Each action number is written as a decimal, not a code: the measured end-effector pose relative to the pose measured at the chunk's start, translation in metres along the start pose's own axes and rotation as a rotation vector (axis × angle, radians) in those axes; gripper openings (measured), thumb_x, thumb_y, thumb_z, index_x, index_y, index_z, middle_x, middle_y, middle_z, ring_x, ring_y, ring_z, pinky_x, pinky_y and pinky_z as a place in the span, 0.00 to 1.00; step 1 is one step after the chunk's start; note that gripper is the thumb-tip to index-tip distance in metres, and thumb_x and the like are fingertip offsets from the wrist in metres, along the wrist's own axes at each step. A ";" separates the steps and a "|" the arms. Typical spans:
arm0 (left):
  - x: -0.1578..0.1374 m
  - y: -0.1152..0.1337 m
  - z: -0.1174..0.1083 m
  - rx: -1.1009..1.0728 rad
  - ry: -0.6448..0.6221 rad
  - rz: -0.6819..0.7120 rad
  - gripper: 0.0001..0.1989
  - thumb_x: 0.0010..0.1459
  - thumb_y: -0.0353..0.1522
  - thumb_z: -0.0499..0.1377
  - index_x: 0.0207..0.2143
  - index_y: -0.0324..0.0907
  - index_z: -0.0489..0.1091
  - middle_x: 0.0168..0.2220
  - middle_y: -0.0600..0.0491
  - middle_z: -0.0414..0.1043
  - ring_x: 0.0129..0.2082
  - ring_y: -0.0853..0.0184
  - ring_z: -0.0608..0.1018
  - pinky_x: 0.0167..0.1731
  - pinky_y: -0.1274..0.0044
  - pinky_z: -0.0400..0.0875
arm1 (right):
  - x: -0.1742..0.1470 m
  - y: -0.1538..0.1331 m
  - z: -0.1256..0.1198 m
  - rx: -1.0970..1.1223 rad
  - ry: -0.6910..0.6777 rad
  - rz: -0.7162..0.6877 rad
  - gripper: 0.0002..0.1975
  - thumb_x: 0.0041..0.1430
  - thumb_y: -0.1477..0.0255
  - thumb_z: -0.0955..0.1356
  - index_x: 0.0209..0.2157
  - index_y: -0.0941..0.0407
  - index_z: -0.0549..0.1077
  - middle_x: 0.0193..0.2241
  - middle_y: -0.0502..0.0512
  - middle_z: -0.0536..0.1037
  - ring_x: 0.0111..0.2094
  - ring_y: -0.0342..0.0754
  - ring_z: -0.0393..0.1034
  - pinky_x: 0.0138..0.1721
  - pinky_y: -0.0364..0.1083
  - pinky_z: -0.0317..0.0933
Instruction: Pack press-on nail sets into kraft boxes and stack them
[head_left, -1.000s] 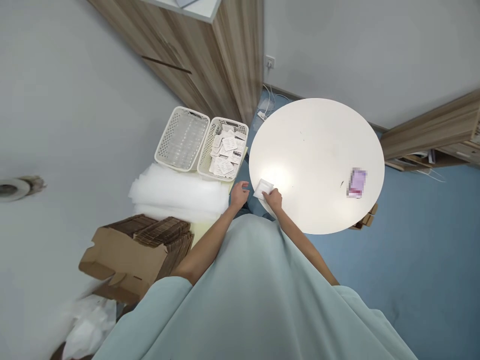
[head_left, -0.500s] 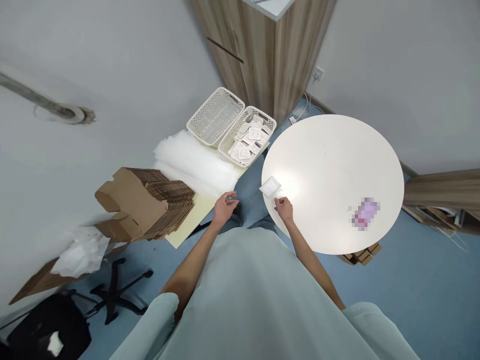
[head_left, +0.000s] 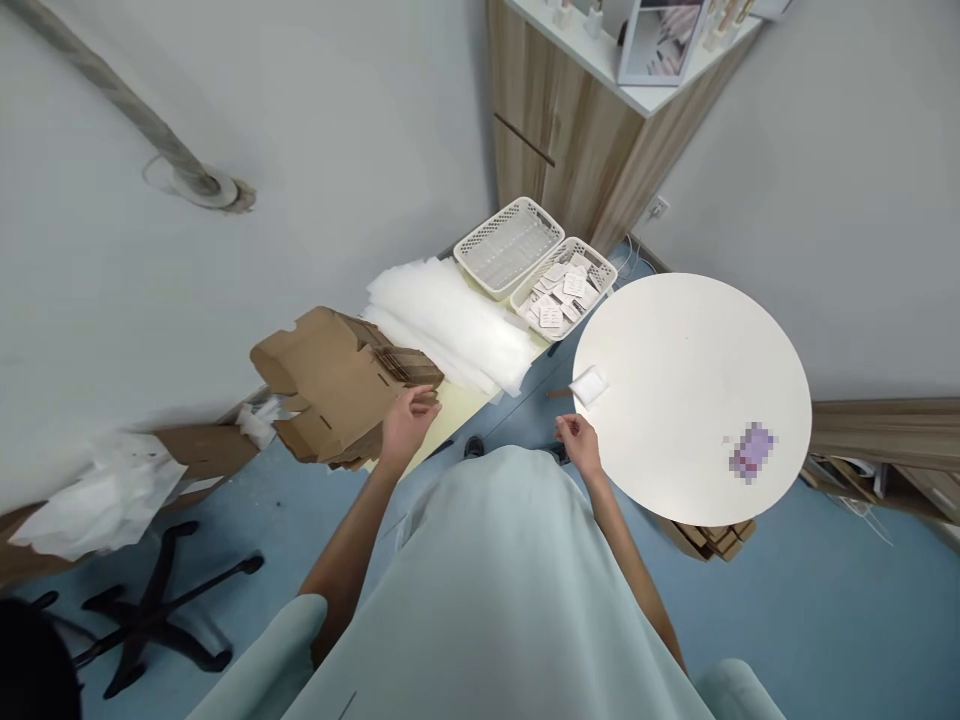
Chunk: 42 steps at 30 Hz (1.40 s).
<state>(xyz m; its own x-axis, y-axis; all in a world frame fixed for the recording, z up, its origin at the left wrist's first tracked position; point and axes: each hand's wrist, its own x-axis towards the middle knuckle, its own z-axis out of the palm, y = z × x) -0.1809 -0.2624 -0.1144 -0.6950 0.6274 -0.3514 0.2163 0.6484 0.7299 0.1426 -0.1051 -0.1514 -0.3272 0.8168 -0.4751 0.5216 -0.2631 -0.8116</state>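
Observation:
My left hand (head_left: pixel 407 428) is open, its fingers loosely stretched and slightly apart, with nothing seen in it. It hovers at the right side of a pile of folded brown cardboard boxes (head_left: pixel 337 385); whether it touches them I cannot tell. My right hand (head_left: pixel 579 443) is curled closed near the left edge of the round white table (head_left: pixel 690 390), and nothing shows between its fingers. Just beyond that hand, a small white packet (head_left: pixel 589 386) lies on the table near its edge, apart from the fingers.
White foam sheets (head_left: pixel 450 320) lie behind the boxes. Two white baskets stand beyond: one basket (head_left: pixel 510 245) holds clear items, the other basket (head_left: pixel 562 290) holds white cards. A blurred purple item (head_left: pixel 752 452) lies on the table. A chair base (head_left: pixel 154 610) stands at lower left.
My left hand has moved left to the cardboard boxes. My right hand has drawn slightly away from the white packet, which stays on the table. The view has shifted.

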 end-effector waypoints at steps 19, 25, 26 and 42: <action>0.016 -0.126 -0.085 0.514 -0.106 0.287 0.20 0.71 0.35 0.49 0.56 0.43 0.77 0.53 0.38 0.79 0.56 0.46 0.79 0.58 0.61 0.73 | -0.052 -0.132 0.198 -0.549 -0.302 -0.340 0.13 0.75 0.66 0.66 0.55 0.52 0.78 0.47 0.56 0.85 0.42 0.49 0.81 0.49 0.47 0.70; 0.018 -0.125 -0.089 0.504 -0.089 0.292 0.19 0.70 0.42 0.56 0.54 0.45 0.78 0.53 0.40 0.80 0.55 0.45 0.80 0.56 0.61 0.74 | -0.052 -0.156 0.237 -0.751 -0.442 -0.476 0.14 0.77 0.67 0.66 0.57 0.52 0.77 0.50 0.56 0.83 0.46 0.50 0.80 0.50 0.47 0.70; 0.020 -0.125 -0.091 0.487 -0.092 0.295 0.19 0.71 0.42 0.54 0.53 0.45 0.79 0.53 0.40 0.80 0.54 0.46 0.80 0.56 0.62 0.75 | -0.053 -0.158 0.240 -0.780 -0.454 -0.484 0.14 0.77 0.67 0.66 0.58 0.52 0.77 0.50 0.57 0.83 0.47 0.51 0.80 0.50 0.47 0.70; 0.021 -0.125 -0.094 0.473 -0.036 0.333 0.19 0.70 0.35 0.50 0.48 0.45 0.81 0.48 0.43 0.81 0.50 0.51 0.82 0.50 0.67 0.75 | -0.031 -0.147 0.299 -1.210 -0.561 -0.337 0.19 0.72 0.78 0.65 0.62 0.53 0.72 0.52 0.67 0.85 0.54 0.61 0.83 0.50 0.56 0.76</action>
<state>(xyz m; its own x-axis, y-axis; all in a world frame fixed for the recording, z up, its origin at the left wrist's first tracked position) -0.2869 -0.3700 -0.1580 -0.5150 0.8396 -0.1728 0.7080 0.5303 0.4664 -0.1594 -0.2453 -0.1193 -0.6943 0.3600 -0.6232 0.6139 0.7481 -0.2519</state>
